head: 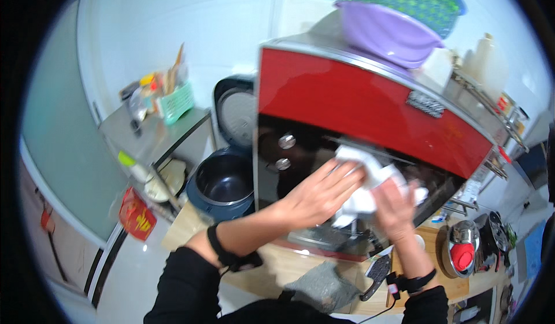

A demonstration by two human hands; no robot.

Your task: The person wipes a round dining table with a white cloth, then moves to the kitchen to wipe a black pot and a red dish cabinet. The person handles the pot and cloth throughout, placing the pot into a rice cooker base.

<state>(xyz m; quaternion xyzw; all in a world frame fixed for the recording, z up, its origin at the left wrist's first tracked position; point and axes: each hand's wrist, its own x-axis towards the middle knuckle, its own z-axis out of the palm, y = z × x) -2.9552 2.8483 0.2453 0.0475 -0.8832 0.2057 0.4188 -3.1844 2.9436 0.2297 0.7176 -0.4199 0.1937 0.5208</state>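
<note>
Both hands are on a crumpled white cloth or paper towel (362, 200), in front of the black glass panel (310, 163) of a red and black appliance. My left hand (323, 194) lies palm down on the towel's left part with its fingers stretched out. My right hand (395, 207) presses on the towel's right part and is blurred. Two round shiny knobs (286, 141) sit on the panel left of the towel. Above the panel runs a glossy red band (347, 89). Black sleeves and wrist straps are on both arms.
An open rice cooker (225, 181) stands left of the appliance. A purple basin (386, 33) rests on top. Below lie a grey cloth (325, 286) and a cleaver (378, 272) beside a wooden cutting board (453, 285). A metal bowl with a red item (462, 256) is at right.
</note>
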